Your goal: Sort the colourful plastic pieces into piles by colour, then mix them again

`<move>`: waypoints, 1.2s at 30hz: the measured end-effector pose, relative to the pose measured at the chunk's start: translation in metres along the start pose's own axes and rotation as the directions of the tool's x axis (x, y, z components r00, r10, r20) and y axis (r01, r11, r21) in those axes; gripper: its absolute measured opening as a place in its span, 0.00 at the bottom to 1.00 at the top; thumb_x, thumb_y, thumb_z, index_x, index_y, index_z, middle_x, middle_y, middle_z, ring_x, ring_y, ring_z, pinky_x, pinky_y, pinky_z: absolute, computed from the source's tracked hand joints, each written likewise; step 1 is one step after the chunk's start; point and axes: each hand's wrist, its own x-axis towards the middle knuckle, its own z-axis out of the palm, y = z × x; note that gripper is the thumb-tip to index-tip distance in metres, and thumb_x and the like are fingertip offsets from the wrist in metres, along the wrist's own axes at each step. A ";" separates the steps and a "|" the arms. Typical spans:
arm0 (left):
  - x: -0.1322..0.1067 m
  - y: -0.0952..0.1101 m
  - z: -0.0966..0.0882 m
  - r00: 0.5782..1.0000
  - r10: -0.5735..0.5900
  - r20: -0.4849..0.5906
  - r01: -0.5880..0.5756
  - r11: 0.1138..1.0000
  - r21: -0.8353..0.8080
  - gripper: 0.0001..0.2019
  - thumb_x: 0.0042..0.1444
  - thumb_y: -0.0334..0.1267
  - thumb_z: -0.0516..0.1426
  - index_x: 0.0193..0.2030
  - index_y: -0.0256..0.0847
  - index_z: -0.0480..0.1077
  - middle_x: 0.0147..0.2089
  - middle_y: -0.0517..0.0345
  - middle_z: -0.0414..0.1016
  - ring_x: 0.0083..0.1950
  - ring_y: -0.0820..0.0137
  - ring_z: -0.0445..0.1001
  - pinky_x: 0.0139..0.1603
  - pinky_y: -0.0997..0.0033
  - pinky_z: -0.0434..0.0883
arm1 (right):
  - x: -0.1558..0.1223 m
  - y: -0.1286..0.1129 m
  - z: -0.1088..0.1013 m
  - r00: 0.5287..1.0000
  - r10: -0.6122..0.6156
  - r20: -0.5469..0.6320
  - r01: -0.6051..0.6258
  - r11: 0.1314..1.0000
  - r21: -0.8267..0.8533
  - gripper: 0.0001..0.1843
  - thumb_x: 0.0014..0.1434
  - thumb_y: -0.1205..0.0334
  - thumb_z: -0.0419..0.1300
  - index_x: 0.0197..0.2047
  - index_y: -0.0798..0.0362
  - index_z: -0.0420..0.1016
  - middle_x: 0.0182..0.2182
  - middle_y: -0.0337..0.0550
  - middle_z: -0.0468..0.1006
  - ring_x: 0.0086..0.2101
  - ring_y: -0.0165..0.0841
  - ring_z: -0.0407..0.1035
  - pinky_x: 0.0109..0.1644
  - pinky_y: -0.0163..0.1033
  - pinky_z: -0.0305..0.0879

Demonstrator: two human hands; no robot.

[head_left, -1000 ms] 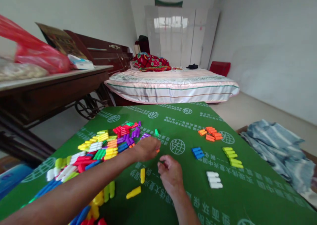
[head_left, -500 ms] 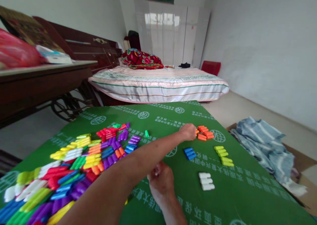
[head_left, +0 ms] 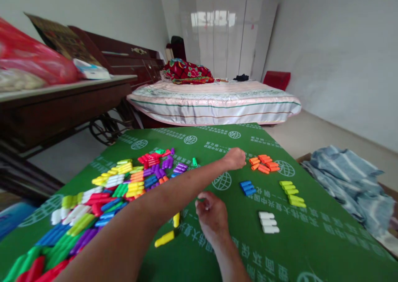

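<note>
The left hand (head_left: 235,158), its grip hidden, is near small orange plastic cylinders (head_left: 263,169); the right hand (head_left: 214,218), loosely curled, contents unclear, is above a green white-printed tabletop (head_left: 189,261)

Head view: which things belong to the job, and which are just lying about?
Likely in the job: multicoloured pile; orange group near the left hand; blue group; lime group; white group; yellow pieces; green piece.

Lying about: red bag; floral bedding; striped blue cloth.
</note>
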 end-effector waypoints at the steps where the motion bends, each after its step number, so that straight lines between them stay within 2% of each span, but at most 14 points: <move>1: -0.011 -0.008 -0.006 1.000 0.004 -0.006 -0.004 1.000 0.002 0.06 0.51 0.31 0.57 0.31 0.36 0.76 0.30 0.58 0.78 0.31 0.74 0.74 0.35 0.78 0.69 | 0.000 0.003 0.000 1.000 0.007 -0.001 -0.007 1.000 0.016 0.10 0.52 0.62 0.56 0.37 0.47 0.76 0.21 0.34 0.74 0.23 0.30 0.68 0.27 0.33 0.59; 4: -0.051 -0.039 -0.028 0.999 0.021 -0.024 -0.020 0.999 0.049 0.05 0.51 0.33 0.57 0.31 0.37 0.75 0.28 0.61 0.76 0.30 0.76 0.72 0.32 0.80 0.67 | -0.001 0.012 0.002 1.000 0.021 0.018 -0.022 0.998 0.064 0.10 0.52 0.57 0.57 0.38 0.47 0.76 0.22 0.34 0.75 0.23 0.31 0.68 0.26 0.33 0.62; 6: -0.086 -0.060 -0.042 0.999 0.024 -0.031 -0.021 0.996 0.091 0.03 0.50 0.34 0.58 0.29 0.38 0.74 0.27 0.63 0.75 0.31 0.75 0.71 0.31 0.80 0.65 | -0.001 0.017 0.002 0.999 0.020 0.038 -0.024 0.996 0.083 0.11 0.52 0.55 0.57 0.37 0.47 0.76 0.23 0.35 0.75 0.23 0.31 0.68 0.25 0.33 0.62; 9: -0.149 -0.088 -0.057 0.999 0.012 -0.036 -0.006 0.988 0.155 0.03 0.48 0.32 0.58 0.26 0.38 0.71 0.26 0.63 0.72 0.30 0.74 0.70 0.31 0.78 0.63 | -0.002 0.021 0.001 0.999 0.011 0.053 -0.016 0.996 0.091 0.13 0.52 0.52 0.56 0.37 0.47 0.76 0.24 0.36 0.76 0.23 0.32 0.69 0.24 0.34 0.63; 11: -0.196 -0.102 -0.061 0.999 -0.001 -0.045 0.010 0.981 0.195 0.03 0.50 0.32 0.57 0.27 0.38 0.71 0.27 0.61 0.73 0.30 0.73 0.70 0.32 0.77 0.63 | -0.002 0.022 -0.001 0.998 0.001 0.056 -0.005 0.997 0.082 0.14 0.52 0.51 0.56 0.38 0.47 0.76 0.25 0.37 0.77 0.23 0.32 0.69 0.24 0.35 0.64; 13: -0.243 -0.111 -0.058 0.997 0.016 -0.081 0.005 0.967 0.256 0.05 0.54 0.32 0.54 0.30 0.39 0.70 0.31 0.59 0.74 0.32 0.72 0.71 0.34 0.76 0.64 | -0.003 0.023 -0.003 0.999 -0.011 0.054 0.007 0.997 0.071 0.15 0.51 0.50 0.56 0.37 0.47 0.76 0.25 0.37 0.77 0.23 0.32 0.70 0.24 0.35 0.64; 15: -0.288 -0.112 -0.050 0.994 -0.012 -0.111 0.039 0.969 0.245 0.06 0.57 0.35 0.53 0.32 0.39 0.70 0.32 0.58 0.74 0.33 0.72 0.71 0.34 0.76 0.65 | -0.003 0.024 -0.005 0.999 -0.022 0.048 0.019 0.998 0.065 0.15 0.51 0.49 0.56 0.37 0.47 0.76 0.25 0.37 0.77 0.23 0.33 0.70 0.25 0.35 0.64; 18: -0.346 -0.102 -0.030 0.987 -0.047 -0.153 0.073 0.984 0.164 0.08 0.59 0.36 0.50 0.33 0.39 0.69 0.32 0.58 0.74 0.32 0.72 0.72 0.33 0.76 0.66 | -0.004 0.024 -0.007 0.998 -0.040 0.049 0.037 0.997 0.062 0.17 0.50 0.48 0.56 0.37 0.48 0.77 0.24 0.37 0.77 0.23 0.33 0.70 0.26 0.36 0.65; 20: -0.376 -0.091 -0.014 0.974 -0.051 -0.219 0.081 0.988 0.132 0.09 0.61 0.37 0.49 0.35 0.40 0.69 0.33 0.58 0.74 0.33 0.72 0.73 0.33 0.76 0.68 | -0.005 0.023 -0.008 0.997 -0.053 0.055 0.050 0.997 0.062 0.18 0.50 0.47 0.56 0.37 0.49 0.76 0.23 0.38 0.77 0.23 0.33 0.70 0.27 0.36 0.65; 24: -0.414 -0.073 0.017 0.905 0.057 -0.421 0.039 0.975 0.217 0.10 0.62 0.35 0.47 0.43 0.41 0.69 0.44 0.53 0.76 0.44 0.70 0.75 0.46 0.73 0.73 | -0.011 0.018 -0.012 0.995 -0.078 0.055 0.074 0.995 0.069 0.20 0.48 0.46 0.57 0.38 0.51 0.76 0.23 0.39 0.77 0.22 0.34 0.70 0.27 0.37 0.66; 28: -0.431 -0.069 0.044 0.818 0.100 -0.567 0.081 0.955 0.285 0.12 0.60 0.33 0.50 0.49 0.42 0.68 0.51 0.52 0.75 0.52 0.67 0.73 0.53 0.70 0.72 | -0.017 0.014 -0.014 0.994 -0.097 0.051 0.093 0.993 0.079 0.23 0.48 0.45 0.56 0.39 0.54 0.74 0.22 0.39 0.76 0.21 0.34 0.69 0.28 0.38 0.66; 32: -0.437 -0.066 0.070 0.740 0.061 -0.670 0.145 0.958 0.247 0.07 0.60 0.34 0.51 0.42 0.42 0.69 0.50 0.51 0.75 0.53 0.66 0.73 0.52 0.68 0.74 | -0.020 0.015 -0.014 0.993 -0.111 0.036 0.109 0.993 0.052 0.24 0.47 0.44 0.56 0.40 0.54 0.73 0.23 0.40 0.77 0.22 0.34 0.70 0.29 0.39 0.66; 36: -0.436 -0.057 0.093 0.680 0.085 -0.728 0.135 0.961 0.239 0.05 0.59 0.34 0.52 0.38 0.42 0.70 0.50 0.51 0.76 0.54 0.65 0.73 0.52 0.66 0.74 | -0.016 0.010 -0.013 0.994 -0.106 0.036 0.106 0.994 -0.012 0.18 0.44 0.50 0.57 0.37 0.50 0.74 0.22 0.36 0.76 0.23 0.34 0.70 0.30 0.38 0.64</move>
